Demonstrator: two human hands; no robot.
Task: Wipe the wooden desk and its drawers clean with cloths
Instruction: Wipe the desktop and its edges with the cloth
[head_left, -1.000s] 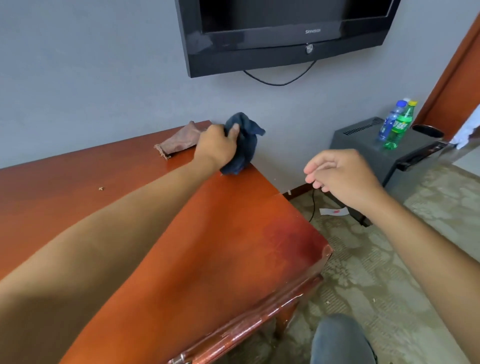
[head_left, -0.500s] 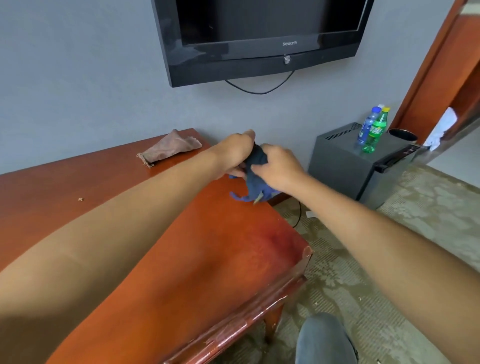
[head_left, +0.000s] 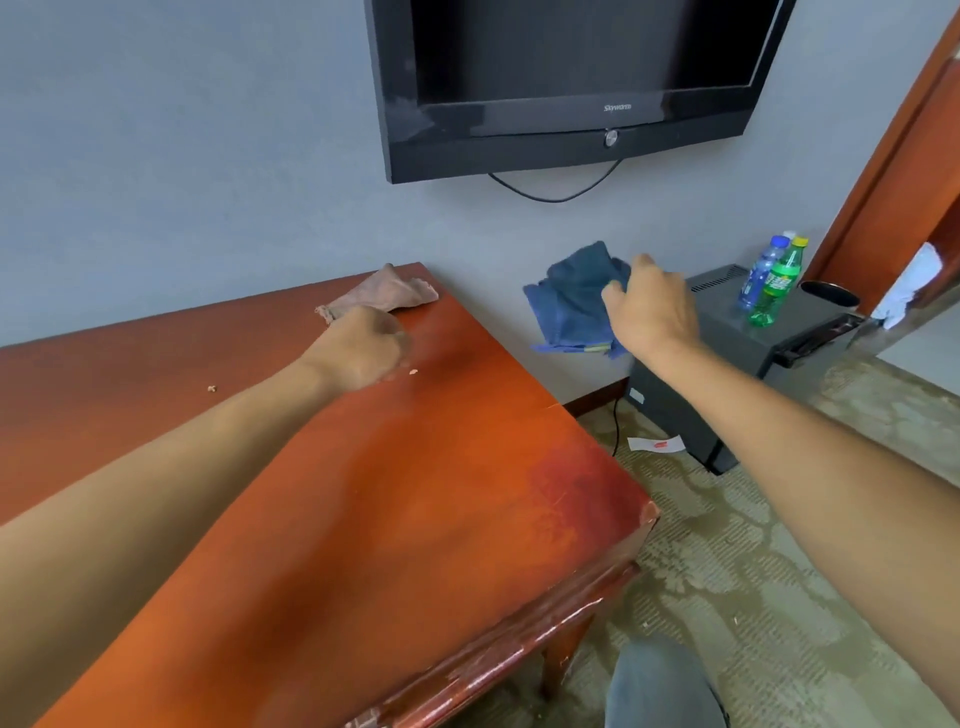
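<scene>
Off the desk's right edge, the right hand holds a blue cloth in mid-air, fingers pinched on its upper corner. Her left hand hovers curled at the brown cloth near the back corner; whether it grips I can't tell. Crumbs remain, so I'd judge wiping barely begun, drawers untouched

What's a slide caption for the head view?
Right hand holds blue cloth beside wooden desk; left hand reaches toward brown cloth.
</scene>
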